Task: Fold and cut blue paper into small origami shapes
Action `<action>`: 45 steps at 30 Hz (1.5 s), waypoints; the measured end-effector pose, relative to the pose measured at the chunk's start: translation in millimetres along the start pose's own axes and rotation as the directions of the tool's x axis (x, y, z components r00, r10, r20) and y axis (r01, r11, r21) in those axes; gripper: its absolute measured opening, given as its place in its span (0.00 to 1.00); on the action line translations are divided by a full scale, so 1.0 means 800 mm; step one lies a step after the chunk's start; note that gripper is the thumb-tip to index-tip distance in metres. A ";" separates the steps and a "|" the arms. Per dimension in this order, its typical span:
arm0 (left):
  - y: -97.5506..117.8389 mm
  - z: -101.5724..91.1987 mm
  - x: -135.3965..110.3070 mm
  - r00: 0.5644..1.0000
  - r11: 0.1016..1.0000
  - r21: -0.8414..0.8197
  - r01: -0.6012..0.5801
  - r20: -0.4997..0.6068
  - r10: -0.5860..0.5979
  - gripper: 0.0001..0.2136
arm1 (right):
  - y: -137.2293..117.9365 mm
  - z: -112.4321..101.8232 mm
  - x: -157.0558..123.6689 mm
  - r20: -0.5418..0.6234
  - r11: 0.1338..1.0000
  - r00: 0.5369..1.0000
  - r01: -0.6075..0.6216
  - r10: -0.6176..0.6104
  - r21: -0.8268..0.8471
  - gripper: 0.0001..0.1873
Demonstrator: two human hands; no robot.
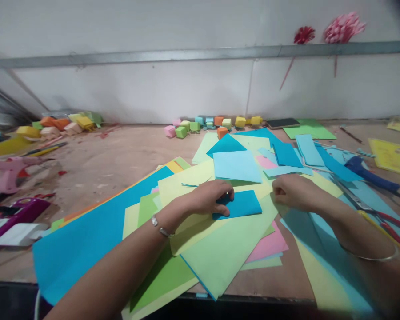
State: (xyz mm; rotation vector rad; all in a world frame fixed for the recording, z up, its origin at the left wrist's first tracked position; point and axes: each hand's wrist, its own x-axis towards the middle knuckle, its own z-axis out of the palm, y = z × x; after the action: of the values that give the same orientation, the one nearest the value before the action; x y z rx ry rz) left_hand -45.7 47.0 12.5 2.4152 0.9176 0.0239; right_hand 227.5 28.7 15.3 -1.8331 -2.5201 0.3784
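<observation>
A small folded piece of blue paper (pixel 244 204) lies on a stack of pale yellow and green sheets. My left hand (pixel 208 198) grips its left end, thumb at the near edge and fingers curled over the top. To the right of that piece, my right hand (pixel 293 191) is closed like a fist above the sheets; whether anything is inside it is hidden. Just behind the blue piece sits a folded light blue paper (pixel 237 167). A thin curved paper offcut (pixel 196 184) rests left of it. Scissors with red handles (pixel 363 204) lie beside my right forearm.
Several coloured paper cubes (pixel 218 122) line the wall, with more cubes (pixel 63 126) at far left. A pink glue gun (pixel 11 171) and a purple tool (pixel 18 220) lie left. A dark phone (pixel 282 123) and a blue-handled tool (pixel 371 173) are right. Paper flowers (pixel 343 29) hang above.
</observation>
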 end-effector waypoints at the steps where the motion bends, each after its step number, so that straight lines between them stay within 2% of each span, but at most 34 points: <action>1: 0.002 0.000 -0.001 1.000 1.000 0.002 0.010 -0.013 -0.010 0.15 | -0.003 0.002 0.002 -0.039 0.998 0.999 0.022 -0.019 0.064 0.10; 4: 0.009 0.002 -0.001 0.997 1.000 -0.024 0.018 -0.081 -0.020 0.13 | -0.022 0.013 0.007 -0.137 0.956 0.990 0.071 -0.032 0.286 0.06; 6: 0.012 0.005 0.000 0.982 0.999 -0.042 -0.001 -0.187 -0.007 0.08 | -0.036 0.023 0.009 -0.156 0.928 0.988 0.072 -0.016 0.365 0.07; 8: 0.013 0.008 0.001 0.945 1.000 -0.011 0.000 -0.326 -0.004 0.06 | -0.044 0.032 0.009 -0.147 0.913 0.989 0.069 -0.010 0.403 0.12; 10: 0.012 0.009 0.001 0.913 0.999 0.031 0.034 -0.406 -0.019 0.13 | -0.048 0.036 0.008 -0.140 0.895 0.990 0.071 -0.010 0.441 0.16; 13: 0.010 0.009 0.000 0.934 0.997 0.006 0.075 -0.350 -0.068 0.27 | -0.048 0.035 0.006 -0.160 0.867 0.986 0.114 -0.039 0.486 0.14; 17: 0.013 0.008 -0.001 0.958 0.990 -0.093 0.104 -0.257 -0.125 0.31 | -0.045 0.033 0.007 -0.271 0.869 0.961 0.174 -0.048 0.464 0.10; 19: 0.015 0.010 -0.002 0.955 0.990 -0.098 0.104 -0.269 -0.127 0.29 | -0.044 0.033 0.009 -0.320 0.858 0.947 0.187 -0.029 0.479 0.10; 22: 0.016 0.011 -0.003 0.924 0.996 -0.089 0.017 -0.378 -0.049 0.12 | -0.041 0.030 0.010 -0.381 0.798 0.922 0.282 -0.071 0.533 0.13; 24: 0.017 0.009 -0.005 0.859 0.988 -0.055 -0.141 -0.503 0.095 0.03 | -0.039 0.025 0.008 -0.458 0.730 0.860 0.460 -0.225 0.505 0.19; 25: 0.017 0.008 -0.006 0.803 0.974 0.000 -0.225 -0.566 0.185 0.03 | -0.038 0.023 0.007 -0.504 0.688 0.801 0.565 -0.324 0.456 0.24; 27: 0.017 0.003 -0.009 0.669 0.932 0.164 -0.322 -0.657 0.347 0.06 | -0.037 0.020 0.006 -0.583 0.625 0.650 0.726 -0.488 0.286 0.32; 28: 0.017 0.001 -0.010 0.612 0.909 0.245 -0.336 -0.677 0.409 0.06 | -0.037 0.019 0.005 -0.617 0.620 0.575 0.765 -0.538 0.172 0.32; 29: 0.017 -0.001 -0.013 0.577 0.889 0.311 -0.336 -0.677 0.456 0.07 | -0.037 0.020 0.005 -0.636 0.631 0.513 0.774 -0.576 0.053 0.30; 30: 0.016 -0.002 -0.016 0.578 0.873 0.357 -0.331 -0.655 0.487 0.07 | -0.038 0.022 0.006 -0.645 0.646 0.464 0.761 -0.607 -0.062 0.23; 31: 0.014 -0.003 -0.019 0.610 0.863 0.385 -0.327 -0.611 0.504 0.08 | -0.038 0.024 0.007 -0.639 0.654 0.425 0.738 -0.641 -0.165 0.16; 32: 0.012 -0.004 -0.023 0.667 0.857 0.400 -0.325 -0.545 0.508 0.10 | -0.039 0.027 0.008 -0.620 0.653 0.402 0.716 -0.674 -0.247 0.09; 35: 0.003 -0.002 -0.035 0.860 0.874 0.388 -0.293 -0.292 0.418 0.14 | -0.044 0.035 0.012 -0.525 0.629 0.393 0.660 -0.755 -0.411 0.13; 37: -0.003 0.003 -0.039 0.932 0.907 0.354 -0.229 -0.187 0.309 0.15 | -0.051 0.035 0.012 -0.462 0.596 0.386 0.616 -0.799 -0.515 0.14; 39: -0.007 0.008 -0.038 0.960 0.932 0.334 -0.141 -0.183 0.211 0.14 | -0.060 0.031 0.009 -0.381 0.531 0.370 0.609 -0.848 -0.590 0.16; 42: -0.009 0.018 -0.031 0.952 0.942 0.332 -0.054 -0.267 0.149 0.10 | -0.074 0.025 0.001 -0.282 0.443 0.342 0.693 -0.896 -0.568 0.18; 43: -0.010 0.021 -0.029 0.948 0.941 0.334 -0.049 -0.280 0.149 0.10 | -0.078 0.025 -0.003 -0.271 0.431 0.336 0.726 -0.902 -0.536 0.18; 45: -0.013 0.027 -0.028 0.946 0.940 0.334 -0.072 -0.277 0.171 0.19 | -0.083 0.029 -0.009 -0.268 0.417 0.325 0.785 -0.907 -0.458 0.17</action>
State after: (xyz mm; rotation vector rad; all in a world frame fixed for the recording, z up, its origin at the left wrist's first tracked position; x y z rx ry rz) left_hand -64.9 29.5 -7.1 2.8253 0.9621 0.3238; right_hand 164.5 -2.0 6.7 -0.2184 -2.7181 -0.4130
